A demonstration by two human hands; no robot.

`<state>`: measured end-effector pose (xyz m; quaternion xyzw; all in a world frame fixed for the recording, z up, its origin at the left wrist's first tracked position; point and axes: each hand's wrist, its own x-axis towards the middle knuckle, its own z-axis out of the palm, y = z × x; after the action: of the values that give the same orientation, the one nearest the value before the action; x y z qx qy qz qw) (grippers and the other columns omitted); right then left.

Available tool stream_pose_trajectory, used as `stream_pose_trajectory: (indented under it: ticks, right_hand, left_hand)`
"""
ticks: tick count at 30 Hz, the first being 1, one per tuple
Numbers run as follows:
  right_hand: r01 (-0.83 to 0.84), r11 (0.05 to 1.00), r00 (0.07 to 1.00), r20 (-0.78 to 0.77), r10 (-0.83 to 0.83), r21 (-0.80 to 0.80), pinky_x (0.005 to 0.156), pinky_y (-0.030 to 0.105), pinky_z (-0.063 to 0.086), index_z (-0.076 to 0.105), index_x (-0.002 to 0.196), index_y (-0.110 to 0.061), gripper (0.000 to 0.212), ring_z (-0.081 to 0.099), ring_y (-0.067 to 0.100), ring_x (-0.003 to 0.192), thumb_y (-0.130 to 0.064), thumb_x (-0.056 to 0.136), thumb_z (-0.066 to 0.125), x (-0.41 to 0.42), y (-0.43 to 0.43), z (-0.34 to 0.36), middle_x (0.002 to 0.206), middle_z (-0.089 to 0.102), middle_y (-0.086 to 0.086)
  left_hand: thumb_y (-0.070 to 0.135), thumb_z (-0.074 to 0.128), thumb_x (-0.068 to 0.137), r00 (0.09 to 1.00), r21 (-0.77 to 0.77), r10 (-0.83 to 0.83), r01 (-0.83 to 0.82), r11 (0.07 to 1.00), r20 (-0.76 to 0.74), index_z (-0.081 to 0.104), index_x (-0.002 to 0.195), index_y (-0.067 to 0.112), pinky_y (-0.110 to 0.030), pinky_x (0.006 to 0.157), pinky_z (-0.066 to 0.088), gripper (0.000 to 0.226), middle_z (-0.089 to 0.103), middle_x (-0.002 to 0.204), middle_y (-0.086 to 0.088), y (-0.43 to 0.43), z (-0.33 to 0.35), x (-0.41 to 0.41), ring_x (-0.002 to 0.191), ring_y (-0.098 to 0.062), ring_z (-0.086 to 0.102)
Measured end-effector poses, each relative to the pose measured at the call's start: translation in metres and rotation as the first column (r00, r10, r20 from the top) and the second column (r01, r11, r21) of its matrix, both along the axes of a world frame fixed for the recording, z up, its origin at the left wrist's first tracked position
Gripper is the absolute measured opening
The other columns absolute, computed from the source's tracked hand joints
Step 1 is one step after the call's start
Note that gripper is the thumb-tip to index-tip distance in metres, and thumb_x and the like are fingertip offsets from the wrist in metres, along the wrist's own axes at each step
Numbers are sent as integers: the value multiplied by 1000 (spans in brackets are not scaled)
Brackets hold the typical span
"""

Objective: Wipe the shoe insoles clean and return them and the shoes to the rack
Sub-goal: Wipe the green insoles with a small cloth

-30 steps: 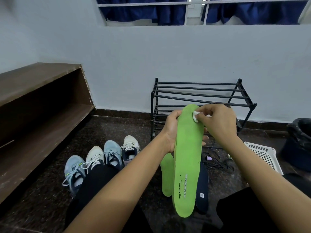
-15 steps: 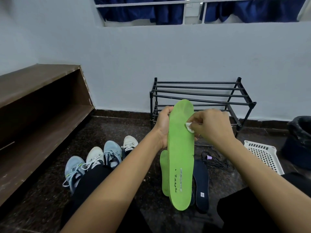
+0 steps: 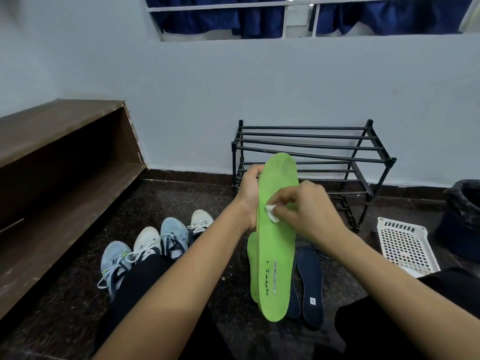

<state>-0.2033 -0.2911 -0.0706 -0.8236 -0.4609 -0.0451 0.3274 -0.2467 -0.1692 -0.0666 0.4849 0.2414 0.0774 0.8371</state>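
Note:
My left hand (image 3: 249, 193) grips a long green insole (image 3: 276, 255) by its upper left edge and holds it upright in front of me. My right hand (image 3: 309, 211) pinches a small white wipe (image 3: 271, 213) and presses it against the insole's middle. A second green insole (image 3: 252, 266) lies on the floor behind it, and two dark blue insoles (image 3: 310, 281) lie to its right. Several sneakers (image 3: 155, 245), light blue and white, stand in a row on the floor at my left. The black metal shoe rack (image 3: 311, 152) stands bare against the wall.
A brown wooden bench (image 3: 59, 162) runs along the left wall. A white perforated plastic basket (image 3: 405, 245) lies on the floor at the right, with a dark lined bin (image 3: 465, 216) beyond it. My knees in black trousers frame the lower view on the dark speckled floor.
My right hand has slid the white wipe down the green insole, from near its top end to its middle. My left hand has kept its hold.

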Motion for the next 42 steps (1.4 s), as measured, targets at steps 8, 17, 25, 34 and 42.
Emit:
stream_pose_trajectory:
  ticks: [8,17,25,34,42]
  right_hand:
    - [106,994,990,98,-104,-15,78,41,48,73,77,-33,2,58,15,71,-32,77,72,22,-4,0,69,67,-13]
    - [228,931,965,60,-255,284,71,41,50,75,80,-22,7,61,20,67,-19,78,70,37,-3,-7,69,70,-3]
    - [207,932,942,197,-272,297,70,34,33,74,85,-26,7,58,22,72,-23,80,71,18,11,-27,70,68,-10]
    - [286,958,955,74,-288,31,75,40,47,73,84,-28,9,60,22,69,-30,81,66,22,7,-34,60,54,-11]
    - [37,993,999,-23,-40,-113,73,31,49,74,76,-27,10,59,12,64,-25,80,65,-12,17,-74,64,68,-9]
  left_hand:
    - [38,37,92,998,6,-68,68,998,-19,60,60,11,-27,55,48,48,58,60,-8,-4,-6,-1,51,-24,56]
    - [44,30,93,974,-73,-223,220,973,-39,70,95,3,-46,74,53,58,67,86,-23,-21,-19,-5,75,-39,65]
    - [40,30,93,972,-50,-231,229,972,-44,71,69,6,-37,60,56,59,65,67,-17,-15,-26,-18,56,-31,63]
    - [49,26,93,979,-95,-193,187,978,-61,66,104,2,-43,71,53,63,64,92,-22,-2,-45,-32,76,-40,64]
    - [43,32,91,989,-14,-34,32,999,-145,61,65,10,-31,59,46,51,57,63,-9,23,-67,-53,54,-25,54]
